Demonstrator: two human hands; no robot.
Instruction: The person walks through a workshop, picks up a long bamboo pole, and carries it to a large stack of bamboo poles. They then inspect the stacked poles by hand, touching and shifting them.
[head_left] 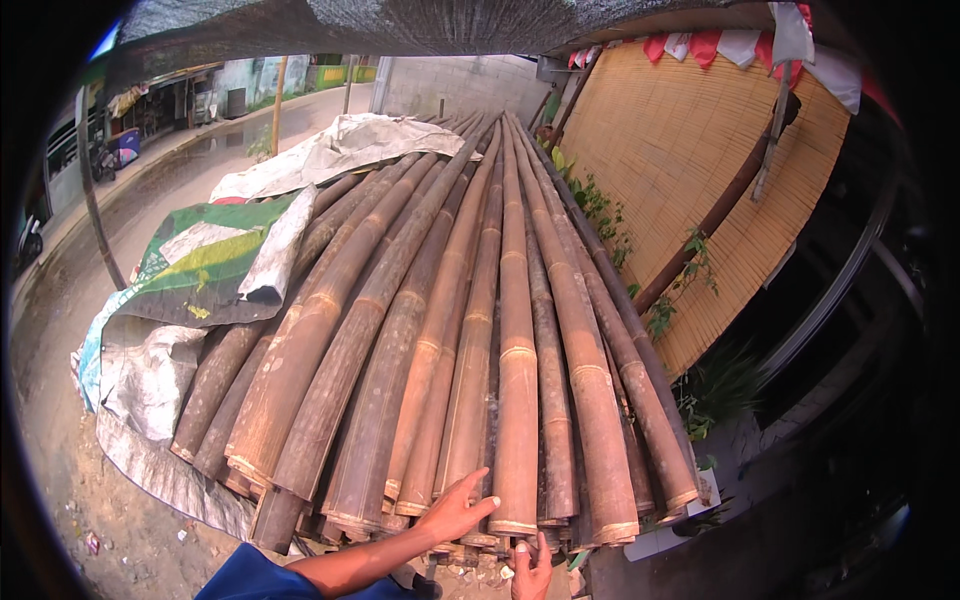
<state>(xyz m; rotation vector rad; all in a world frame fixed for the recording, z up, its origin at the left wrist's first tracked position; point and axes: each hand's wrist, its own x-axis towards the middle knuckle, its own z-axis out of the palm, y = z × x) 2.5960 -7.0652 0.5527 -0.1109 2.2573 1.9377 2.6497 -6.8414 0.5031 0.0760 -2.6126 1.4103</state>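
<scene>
In the head view a woven screen [690,180] leans at two o'clock; a blue box-like thing [128,143] stands near ten, its contents too small to tell. Bamboo poles [517,300] fan from twelve to six, sheeting [200,270] over some near nine. At six, the left hand [458,516] spreads thumb and forefinger by the pole ends; the right hand [532,578] curls below one, its grip unclear.

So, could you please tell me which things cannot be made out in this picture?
In the head view:
Right forearm: cut off by the lower edge, under the right hand.
Leftmost poles: partly covered by the green sheet.
Their far ends: too small and crowded to count.
Things along the right side: lost in dark shadow.
</scene>
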